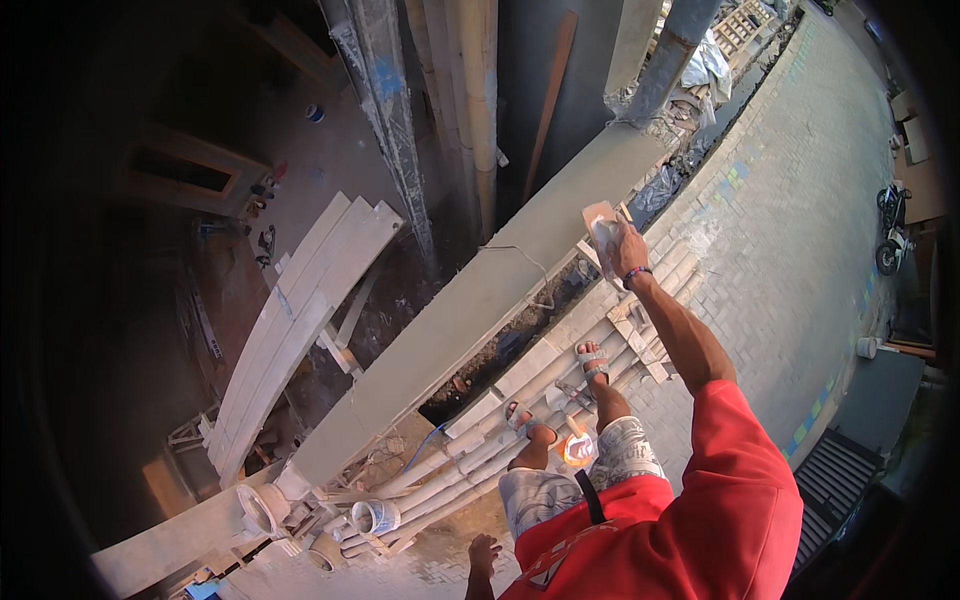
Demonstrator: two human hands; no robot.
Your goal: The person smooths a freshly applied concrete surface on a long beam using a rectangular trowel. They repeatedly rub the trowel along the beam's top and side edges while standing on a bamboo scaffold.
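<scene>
My right hand (626, 247) grips a plastering float (601, 224) smeared with pale material, held out above the bamboo-pole platform (683, 271) beside the drain gap. Just left of it runs a long grey cement-faced ledge (560, 200). My left hand (483, 552) hangs low at the bottom of the head view, its fingers loosely curved and apart, with nothing visible in them. Between my sandalled feet (590, 357) and my left hand, a small orange-rimmed container (576, 447) with white material rests by the poles. A white bucket (375, 517) stands farther left.
A deep drop with curved planks (290, 330) lies left of the ledge. Upright bamboo poles (483, 120) and a plastic-wrapped post (390, 100) rise ahead. A paved lane (800, 200) with a parked motorbike (890, 230) runs along the right. Rubble and wrapping (700, 70) lie far ahead.
</scene>
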